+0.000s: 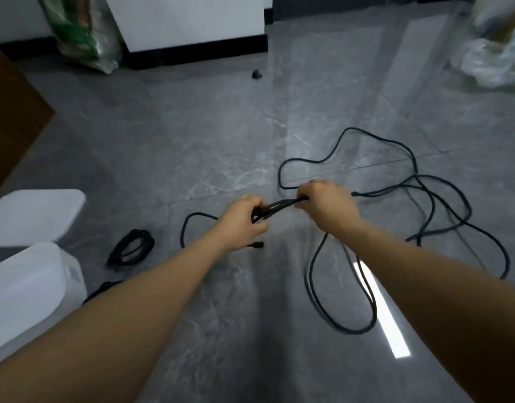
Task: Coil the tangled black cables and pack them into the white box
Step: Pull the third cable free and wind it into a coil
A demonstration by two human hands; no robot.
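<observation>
I see several strands of the black cable [279, 205] bundled between the two hands. The left hand [244, 218] is curled round one end of the bundle; the right hand [326, 203] is fisted round the other end. How many strands pass through each grip cannot be counted, since the fingers cover them. The rest of this cable trails in loose loops on the floor [221, 141], beyond and to the right of the right hand, with one long loop hanging below it. A connector end [255, 245] shows just under the left wrist; its type is too blurred to read.

Left of the left hand, a coiled cable [132, 247] lies on the floor. A second dark cable portion [105, 287] is mostly hidden behind the left forearm. The white box [32, 298] stands further left, cut off by the frame edge; its interior is not visible. A white lid [38, 216] lies just beyond it.

The floor is glossy grey marbled tile with a bright reflected strip. Far beyond the hands: a small dark object [257, 74], a green-printed bag [82, 33] against the white wall, and clear plastic wrapping [494, 62] at far right.
</observation>
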